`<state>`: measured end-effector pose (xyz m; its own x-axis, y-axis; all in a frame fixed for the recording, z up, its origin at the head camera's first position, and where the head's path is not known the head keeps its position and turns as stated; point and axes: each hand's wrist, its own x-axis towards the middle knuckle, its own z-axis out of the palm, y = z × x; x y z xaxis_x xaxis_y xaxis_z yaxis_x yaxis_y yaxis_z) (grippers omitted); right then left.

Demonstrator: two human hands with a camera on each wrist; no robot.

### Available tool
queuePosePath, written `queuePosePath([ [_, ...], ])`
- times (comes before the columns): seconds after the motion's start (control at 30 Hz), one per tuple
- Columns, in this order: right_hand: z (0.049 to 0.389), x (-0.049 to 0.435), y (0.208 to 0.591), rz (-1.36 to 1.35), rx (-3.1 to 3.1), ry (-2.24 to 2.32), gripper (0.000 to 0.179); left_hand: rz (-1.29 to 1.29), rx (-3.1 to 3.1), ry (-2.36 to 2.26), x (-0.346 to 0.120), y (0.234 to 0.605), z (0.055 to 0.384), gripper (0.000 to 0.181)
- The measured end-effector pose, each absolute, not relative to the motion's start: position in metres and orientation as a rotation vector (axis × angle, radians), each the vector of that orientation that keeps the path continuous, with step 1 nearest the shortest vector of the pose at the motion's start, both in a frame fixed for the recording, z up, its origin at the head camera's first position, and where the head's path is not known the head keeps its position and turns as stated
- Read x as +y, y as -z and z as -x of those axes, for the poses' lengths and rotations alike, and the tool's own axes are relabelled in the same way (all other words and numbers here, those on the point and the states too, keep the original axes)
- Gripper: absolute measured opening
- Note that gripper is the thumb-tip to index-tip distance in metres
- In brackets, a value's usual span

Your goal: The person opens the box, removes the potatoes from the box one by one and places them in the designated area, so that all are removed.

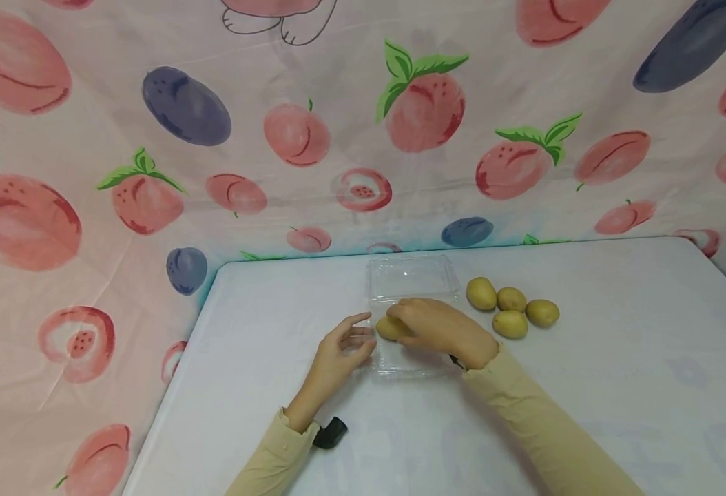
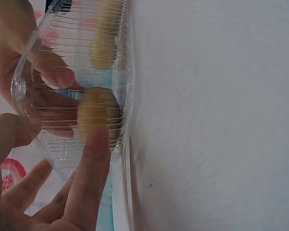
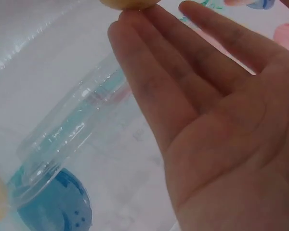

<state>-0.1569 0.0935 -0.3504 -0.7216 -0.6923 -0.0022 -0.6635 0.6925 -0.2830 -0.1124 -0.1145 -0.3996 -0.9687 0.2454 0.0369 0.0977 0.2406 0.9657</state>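
Observation:
A clear plastic clamshell box (image 1: 409, 362) lies on the white table, its lid (image 1: 411, 275) folded back toward the far edge. One yellow-brown potato (image 1: 390, 328) is inside the base, seen through the ribbed wall in the left wrist view. Over the base, my right hand (image 1: 440, 327) touches that potato with its fingertips; the right wrist view shows long, nearly straight fingers (image 3: 154, 86). My left hand (image 1: 337, 355) is at the box's left side, thumb and fingers spread. In the left wrist view, fingertips (image 2: 97, 139) touch the clear wall.
Several more potatoes (image 1: 510, 324) lie grouped on the table (image 1: 617, 386) to the right of the box. A fruit-print cloth (image 1: 338, 76) hangs behind the table's far edge and along its left side. A black device (image 1: 330, 433) sits at the left wrist.

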Motion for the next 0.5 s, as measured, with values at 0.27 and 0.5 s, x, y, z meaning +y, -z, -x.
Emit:
queuePosePath([
  [0.27,0.163,0.087,0.358,1.097,2.725,0.393,0.023,-0.332,2.359,-1.837,-0.119,0.415,0.119,0.051],
  [0.5,0.167,0.083,0.359,1.099,2.683,0.373,0.022,-0.354,2.342,-1.839,-0.12,0.417,0.119,0.05],
])
